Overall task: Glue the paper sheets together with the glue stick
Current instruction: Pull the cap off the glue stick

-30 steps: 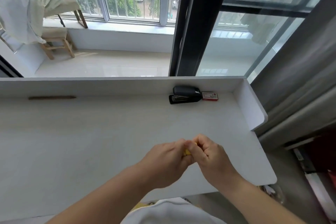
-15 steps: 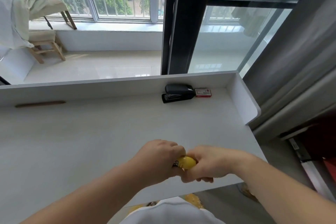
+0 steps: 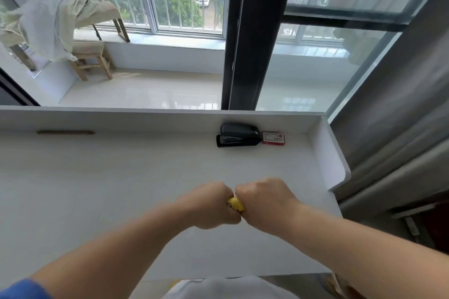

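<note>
A yellow glue stick (image 3: 235, 204) shows only as a small patch between my two fists, above the white desk (image 3: 121, 189). My left hand (image 3: 209, 204) is closed around one end of it. My right hand (image 3: 264, 199) is closed around the other end, knuckles up. The two fists touch each other. Most of the stick is hidden inside the hands. No paper sheets are in view.
A black stapler (image 3: 239, 135) and a red-and-white staple box (image 3: 273, 138) lie against the desk's back rim at the right. A brown pencil-like stick (image 3: 65, 132) lies at the back left. A raised side panel (image 3: 328, 153) bounds the desk's right end.
Both hands stayed clamped on the glue stick and turned: the right wrist rolled knuckles-up and less yellow shows between the fists. The camera view shifted slightly.
</note>
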